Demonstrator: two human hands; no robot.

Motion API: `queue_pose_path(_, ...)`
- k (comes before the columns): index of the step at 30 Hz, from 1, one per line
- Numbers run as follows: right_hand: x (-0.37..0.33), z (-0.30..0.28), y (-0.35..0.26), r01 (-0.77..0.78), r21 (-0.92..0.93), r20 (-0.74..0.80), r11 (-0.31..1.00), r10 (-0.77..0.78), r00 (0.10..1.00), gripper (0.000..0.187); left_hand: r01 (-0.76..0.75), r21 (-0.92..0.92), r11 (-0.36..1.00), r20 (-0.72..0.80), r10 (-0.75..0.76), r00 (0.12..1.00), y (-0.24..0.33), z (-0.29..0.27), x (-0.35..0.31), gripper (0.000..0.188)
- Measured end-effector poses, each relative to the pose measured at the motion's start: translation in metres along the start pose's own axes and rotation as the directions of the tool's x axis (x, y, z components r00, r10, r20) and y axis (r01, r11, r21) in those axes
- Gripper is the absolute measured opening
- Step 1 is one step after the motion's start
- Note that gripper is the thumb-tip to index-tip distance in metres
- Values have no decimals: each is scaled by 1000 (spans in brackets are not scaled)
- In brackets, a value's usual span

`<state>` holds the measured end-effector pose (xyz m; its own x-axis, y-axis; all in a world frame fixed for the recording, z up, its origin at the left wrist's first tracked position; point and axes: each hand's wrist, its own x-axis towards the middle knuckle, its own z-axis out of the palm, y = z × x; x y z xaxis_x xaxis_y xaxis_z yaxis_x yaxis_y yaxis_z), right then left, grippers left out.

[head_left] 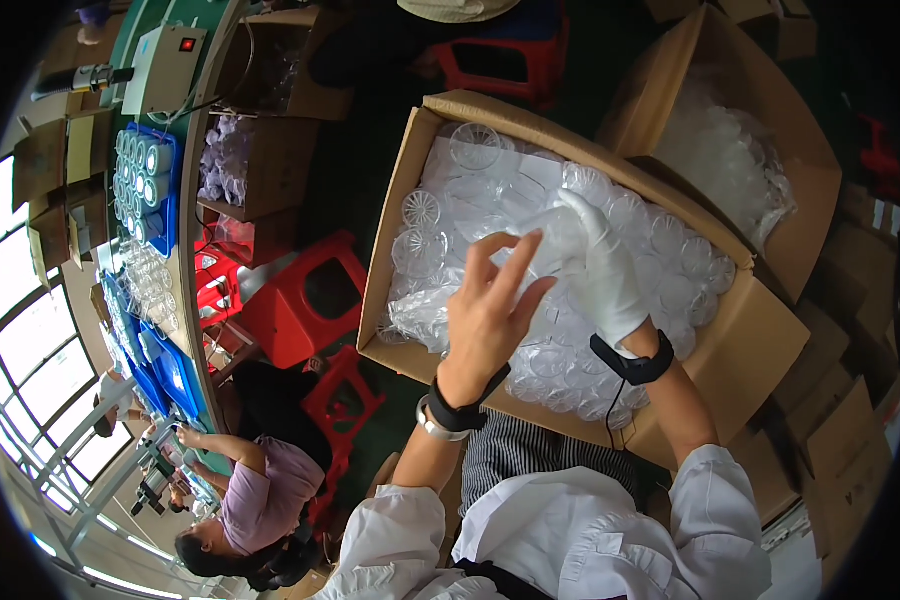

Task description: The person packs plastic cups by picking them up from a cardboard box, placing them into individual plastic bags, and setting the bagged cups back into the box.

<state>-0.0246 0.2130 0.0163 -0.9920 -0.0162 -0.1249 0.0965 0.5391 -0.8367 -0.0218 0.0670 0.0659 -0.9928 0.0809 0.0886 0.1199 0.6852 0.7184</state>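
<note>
Over a cardboard box (395, 235) full of clear plastic cup-like pieces, both my hands are raised close together. My right hand (602, 275) wears a white glove and is curled around a thin, see-through plastic piece (552, 238), whose exact kind I cannot make out. Just left of that piece is my bare left hand (495, 300), its fingers bent and spread apart with nothing visible between them. Round pieces with ribbed, spoke-like bases (421, 209) lie in the box. Some crumpled clear film (420, 315) rests at its left side.
Another carton (820, 190) with clear plastic bags stands at the far right. Red stools (300, 300) are to the left, beside a workbench with blue trays (170, 215) and a white device (165, 70). A person in a pink top (270, 490) sits there.
</note>
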Motion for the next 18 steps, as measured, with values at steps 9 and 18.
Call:
queue_pose_path(9, 6, -10, -11, 238, -128, 43, 963, -234, 971, 66, -97, -224, 970, -43, 90, 995, -28, 23, 6, 23)
queue_pose_path(18, 25, 7, -3, 428, -245, 94, 870, -418, 903, 59, -68, -522, 850, -53, 47, 997, -5, -24, 20, 12)
